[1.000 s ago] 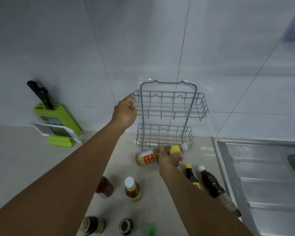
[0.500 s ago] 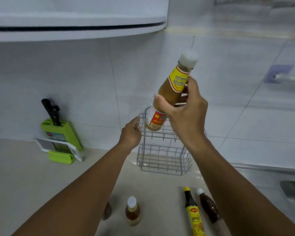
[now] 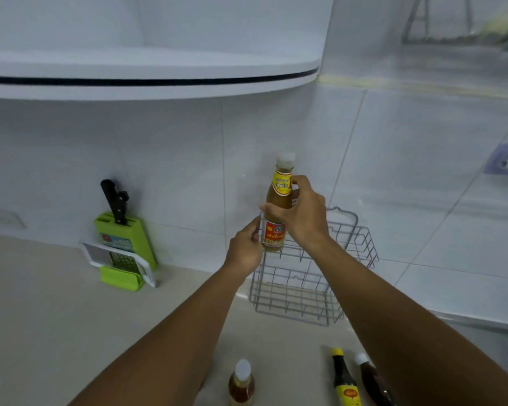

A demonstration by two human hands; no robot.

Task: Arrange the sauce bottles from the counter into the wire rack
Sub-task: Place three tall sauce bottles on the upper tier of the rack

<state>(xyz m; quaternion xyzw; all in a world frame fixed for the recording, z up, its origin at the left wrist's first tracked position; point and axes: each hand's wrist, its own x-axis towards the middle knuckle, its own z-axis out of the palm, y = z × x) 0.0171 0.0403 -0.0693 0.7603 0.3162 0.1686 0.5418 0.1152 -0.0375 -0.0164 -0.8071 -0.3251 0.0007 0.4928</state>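
My right hand (image 3: pixel 302 215) grips a tall sauce bottle (image 3: pixel 277 206) with a white cap and a yellow and red label, upright, its base level with the left end of the upper basket of the grey two-tier wire rack (image 3: pixel 355 244). My left hand (image 3: pixel 245 250) holds the rack's upper left corner, fingers beside the bottle's base. Whether the bottle stands in the basket I cannot tell. On the counter near me stand a small white-capped bottle (image 3: pixel 241 383), a dark yellow-capped bottle (image 3: pixel 345 379) and a dark white-capped bottle (image 3: pixel 370 379).
A green knife block (image 3: pixel 123 241) with black handles and a white grater (image 3: pixel 121 260) sit at the back left of the beige counter (image 3: pixel 56 303). A white wall cabinet (image 3: pixel 147 74) hangs overhead. A steel sink edge (image 3: pixel 481 323) lies right of the rack.
The right hand lifted the bottle off the counter, turned it from tilted to upright and lowered it to the rack's upper left corner. The left hand stayed on the rack.
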